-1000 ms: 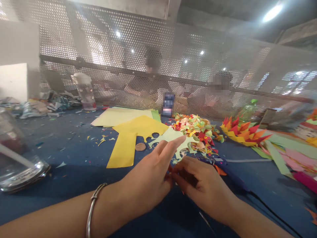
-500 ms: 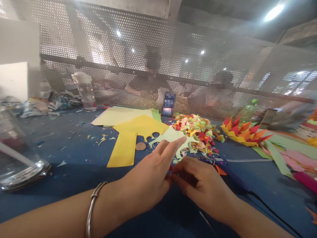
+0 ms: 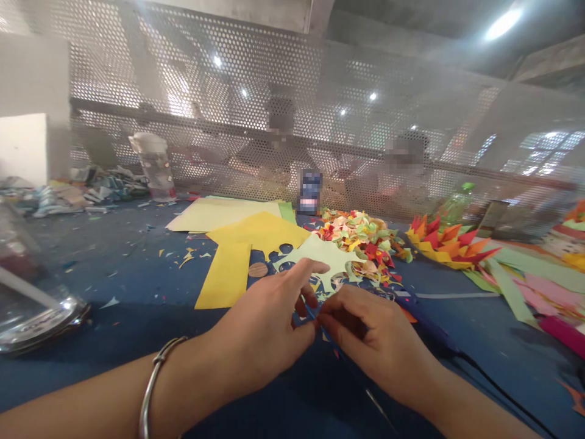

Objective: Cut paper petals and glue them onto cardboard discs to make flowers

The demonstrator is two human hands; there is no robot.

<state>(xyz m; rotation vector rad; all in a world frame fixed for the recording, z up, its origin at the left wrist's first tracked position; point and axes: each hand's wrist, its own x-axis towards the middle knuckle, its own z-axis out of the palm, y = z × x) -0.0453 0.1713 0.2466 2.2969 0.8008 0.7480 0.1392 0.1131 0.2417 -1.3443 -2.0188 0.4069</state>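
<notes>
My left hand (image 3: 269, 323), a silver bangle at its wrist, is over the blue tabletop. Its index finger stretches forward, the other fingers curl, and a gap shows between them and the thumb. The left thumb tip meets the fingertips of my right hand (image 3: 370, 335), whose thumb and index finger are pinched together. What they pinch is too small to make out; a thin blue sliver shows between the hands. Below the right hand lies a thin metallic rod (image 3: 378, 403). Just beyond the fingers is pale green paper (image 3: 326, 253) with rounded cut-outs.
Yellow paper (image 3: 223, 277), a round wooden disc (image 3: 258, 269) and a heap of coloured scraps (image 3: 361, 228) lie ahead. A folded-paper flower (image 3: 450, 244) and a dark blue corded tool (image 3: 432, 329) are rightward. A clear container (image 3: 31, 305) stands left; a phone (image 3: 310, 190) leans against the perforated screen.
My left hand has shifted slightly left and its index finger has come down and bent. The gap between its thumb and fingers has widened. A small red-orange bit at the fingertips no longer shows.
</notes>
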